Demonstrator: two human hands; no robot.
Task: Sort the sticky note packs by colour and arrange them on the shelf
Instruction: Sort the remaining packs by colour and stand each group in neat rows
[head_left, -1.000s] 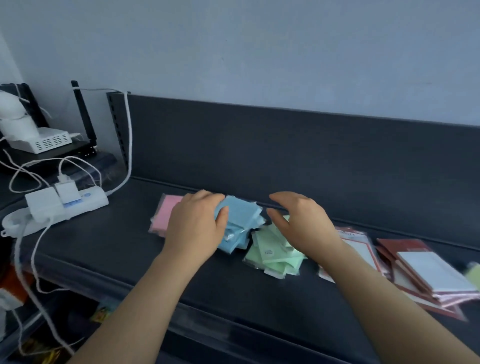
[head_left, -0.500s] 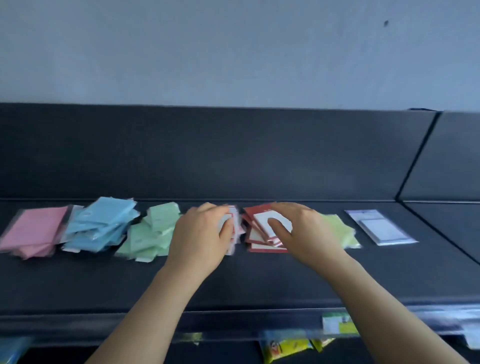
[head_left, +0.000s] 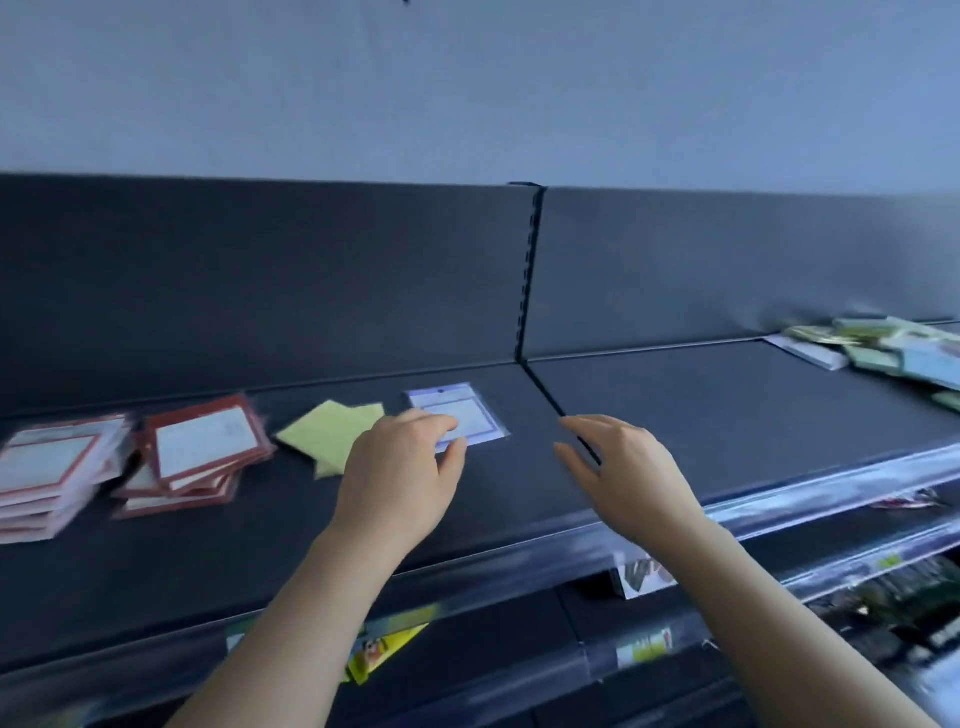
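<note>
1. we see a dark shelf (head_left: 727, 415) from above, with two bare hands reaching over its front edge.
2. the left hand (head_left: 400, 467) is loosely curled, its fingertips on the near left corner of a purple-bordered pack (head_left: 470, 413) and its thumb by the pack's front edge. we cannot tell whether it pinches the pack or only touches it.
3. the right hand (head_left: 621, 470) hovers with fingers spread and relaxed, holding nothing, above the seam (head_left: 543, 387) between two shelf panels.
4. just left of the left hand lie yellow packs (head_left: 332, 431), fanned and overlapping. further left is a red-bordered stack (head_left: 202, 447), then a pale pink-bordered stack (head_left: 49, 470).
5. well to the right of the right hand, a mixed pile (head_left: 893, 345) of green, blue and white packs looks unsorted.
6. we judge these risks:
   - the purple-bordered pack is thin and in glossy wrap, so a light pinch may slide it rather than lift it.
   - the left wrist is near the yellow packs and could scatter them.
   - the red-bordered stack is skewed, and a nudge might spill it into its neighbours and mix colours.
   - anything dragged towards the hands could slip off the front rail (head_left: 831, 483).
7. the packs carry white label panels, but motion blur leaves no writing readable. the price tags (head_left: 644, 647) below the hands are equally blurred.
</note>
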